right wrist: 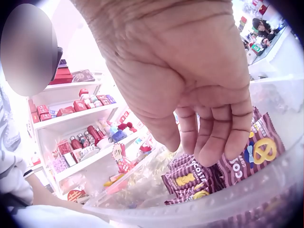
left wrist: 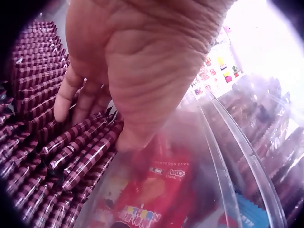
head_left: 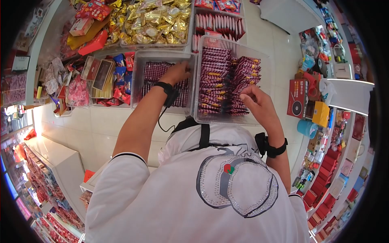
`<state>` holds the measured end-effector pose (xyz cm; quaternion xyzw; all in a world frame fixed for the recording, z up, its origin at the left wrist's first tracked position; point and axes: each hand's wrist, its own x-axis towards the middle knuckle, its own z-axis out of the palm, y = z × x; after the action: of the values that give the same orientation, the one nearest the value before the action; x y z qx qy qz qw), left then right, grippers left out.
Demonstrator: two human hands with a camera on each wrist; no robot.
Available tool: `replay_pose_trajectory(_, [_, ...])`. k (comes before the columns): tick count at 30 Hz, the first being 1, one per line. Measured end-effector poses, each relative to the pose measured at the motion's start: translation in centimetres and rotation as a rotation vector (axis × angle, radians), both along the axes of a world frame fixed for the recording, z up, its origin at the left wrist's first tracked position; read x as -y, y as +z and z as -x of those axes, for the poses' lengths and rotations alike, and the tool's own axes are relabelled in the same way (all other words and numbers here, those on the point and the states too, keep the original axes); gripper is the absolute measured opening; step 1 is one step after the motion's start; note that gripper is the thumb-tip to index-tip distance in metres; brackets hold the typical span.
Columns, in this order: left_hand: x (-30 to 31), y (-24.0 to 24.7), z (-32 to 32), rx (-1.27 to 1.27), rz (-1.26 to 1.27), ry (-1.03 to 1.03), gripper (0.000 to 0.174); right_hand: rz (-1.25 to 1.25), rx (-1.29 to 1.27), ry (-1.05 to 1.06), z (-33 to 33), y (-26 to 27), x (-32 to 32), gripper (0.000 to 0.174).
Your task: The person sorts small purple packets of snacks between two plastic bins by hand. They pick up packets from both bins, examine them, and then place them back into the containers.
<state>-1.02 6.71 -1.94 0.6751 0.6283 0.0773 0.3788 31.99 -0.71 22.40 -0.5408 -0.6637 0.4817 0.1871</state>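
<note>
My left hand (head_left: 177, 73) reaches down into the left clear bin (head_left: 137, 77), full of purple checkered snack packets (left wrist: 35, 71). In the left wrist view its fingers and thumb come down on either side of a few tilted packets (left wrist: 88, 156), close to the bin's wall. Fingertips there are partly hidden by the packets. My right hand (head_left: 259, 103) hovers over the right clear bin (head_left: 265, 60), fingers bent loosely and nothing between them. Beneath it lie purple striped packets with a pretzel picture (right wrist: 263, 149), stacked in rows.
Gold-wrapped sweets (head_left: 156, 20) fill a bin beyond the left one. Red-and-white packets (head_left: 219, 25) stand in another at the back. Blue and red packets (head_left: 121, 75) lie to the left. A red box (head_left: 297, 97) stands on the right, near shelves of goods (right wrist: 76, 118).
</note>
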Motion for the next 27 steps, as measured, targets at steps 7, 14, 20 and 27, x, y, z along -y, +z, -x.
replay_pose_trajectory(7, [0.2, -0.8, 0.0, 0.051, -0.026, 0.001, 0.060, 0.022, 0.014, 0.000, 0.2, -0.1, 0.0, 0.017])
replay_pose_trajectory(14, [-0.4, -0.3, 0.0, 0.022, 0.055, -0.020, 0.058, 0.025, 0.007, -0.007, 0.1, -0.2, -0.1, 0.017])
replay_pose_trajectory(20, [0.8, 1.7, 0.5, 0.108, 0.081, -0.085, 0.063, 0.016, 0.022, -0.004, 0.2, -0.2, 0.0, 0.017])
replay_pose_trajectory(27, [1.8, 0.5, 0.8, 0.193, -0.016, -0.119, 0.065, 0.016, 0.034, 0.023, 0.8, 0.0, -0.2, 0.018])
